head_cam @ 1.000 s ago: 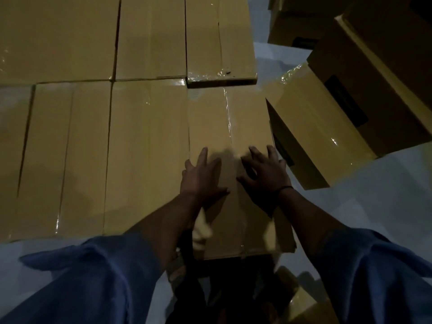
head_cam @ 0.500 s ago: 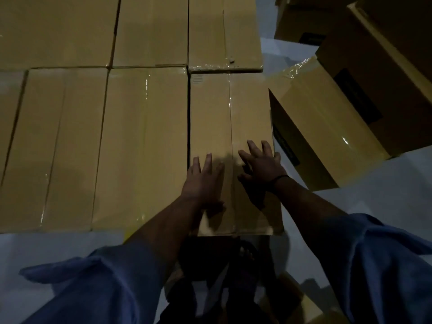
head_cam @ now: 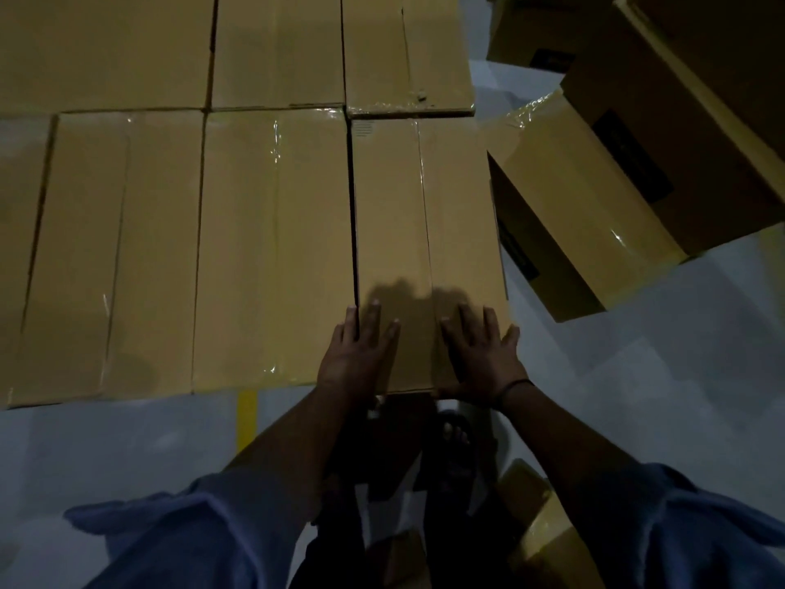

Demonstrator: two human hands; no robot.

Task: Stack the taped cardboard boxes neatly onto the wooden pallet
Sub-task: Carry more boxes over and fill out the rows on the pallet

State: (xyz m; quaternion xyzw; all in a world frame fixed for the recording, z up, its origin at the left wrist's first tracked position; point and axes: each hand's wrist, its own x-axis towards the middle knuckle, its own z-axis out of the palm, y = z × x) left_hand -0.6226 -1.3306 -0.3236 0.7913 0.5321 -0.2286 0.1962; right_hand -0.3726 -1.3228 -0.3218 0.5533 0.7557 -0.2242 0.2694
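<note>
A long taped cardboard box (head_cam: 429,214) lies flat at the right end of a layer of similar taped boxes (head_cam: 272,248), its near edge about level with theirs. My left hand (head_cam: 361,354) presses flat on its near left corner, fingers straight, one over the dark gap to the neighbouring box. My right hand (head_cam: 484,354) lies flat on its near right part, fingers spread. The pallet itself is hidden under the boxes.
More cardboard boxes (head_cam: 594,197) stand tilted on the pale floor to the right, close to the row. A yellow floor stripe (head_cam: 247,414) runs below the stack's near edge. Another box (head_cam: 539,525) and my foot (head_cam: 456,435) are near me.
The box slid away from me under both hands until its near edge lined up with the row. Both hands ended nearer its front edge.
</note>
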